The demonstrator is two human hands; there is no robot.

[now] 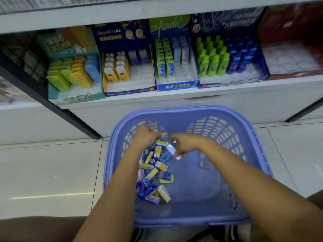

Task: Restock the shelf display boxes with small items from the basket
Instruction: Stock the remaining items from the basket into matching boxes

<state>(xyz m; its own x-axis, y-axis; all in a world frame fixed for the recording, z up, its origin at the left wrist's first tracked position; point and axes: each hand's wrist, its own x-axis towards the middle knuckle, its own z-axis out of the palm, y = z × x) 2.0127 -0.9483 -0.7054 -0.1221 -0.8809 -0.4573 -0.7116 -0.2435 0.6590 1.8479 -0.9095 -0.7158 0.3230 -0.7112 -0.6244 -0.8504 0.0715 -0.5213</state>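
L hand [146, 137] curled, contents unclear; R hand [183, 144] pinches sm. white items [171, 148] inside basket [192, 110].

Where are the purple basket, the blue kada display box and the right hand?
purple basket [188, 111]: head view, on its far rim.
blue kada display box [176, 86]: head view, on its front wall.
right hand [184, 143]: head view, on the back of the hand, which pinches a white item [171, 148].
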